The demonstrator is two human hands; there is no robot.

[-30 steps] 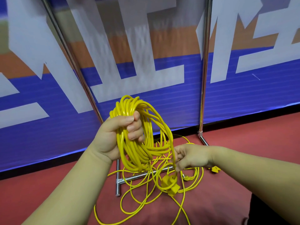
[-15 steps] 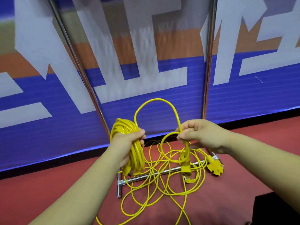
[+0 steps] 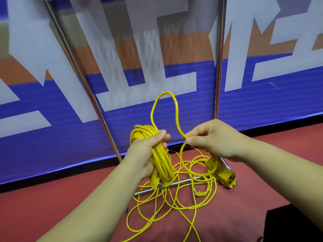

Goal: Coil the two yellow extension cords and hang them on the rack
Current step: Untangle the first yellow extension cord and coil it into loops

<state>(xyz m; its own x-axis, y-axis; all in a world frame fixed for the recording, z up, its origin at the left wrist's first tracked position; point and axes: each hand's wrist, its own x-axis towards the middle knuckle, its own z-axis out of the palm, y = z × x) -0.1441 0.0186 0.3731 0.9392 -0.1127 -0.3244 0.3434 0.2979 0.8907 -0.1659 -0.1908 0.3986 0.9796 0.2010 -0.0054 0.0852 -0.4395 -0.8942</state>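
My left hand [image 3: 148, 151] grips a thick coiled yellow extension cord [image 3: 160, 159] that hangs below the fist. From the coil a single loop of cord [image 3: 164, 102] arches up and over to my right hand [image 3: 215, 138], which pinches it between thumb and fingers. Below that hand dangles the cord's yellow socket block [image 3: 223, 175]. A second yellow cord [image 3: 174, 203] lies loose and tangled on the red floor, over the base bar of the metal rack [image 3: 174, 183]. The rack's two chrome poles [image 3: 219, 67] rise behind my hands.
A blue, white and orange banner wall [image 3: 122, 67] stands right behind the rack. Red floor [image 3: 52, 203] spreads in front. A dark object [image 3: 288, 224] sits at the lower right corner.
My right hand rose from beside the low coil, drew out a tall loop and has moved closer to my left hand. The coil in my left hand sank lower.
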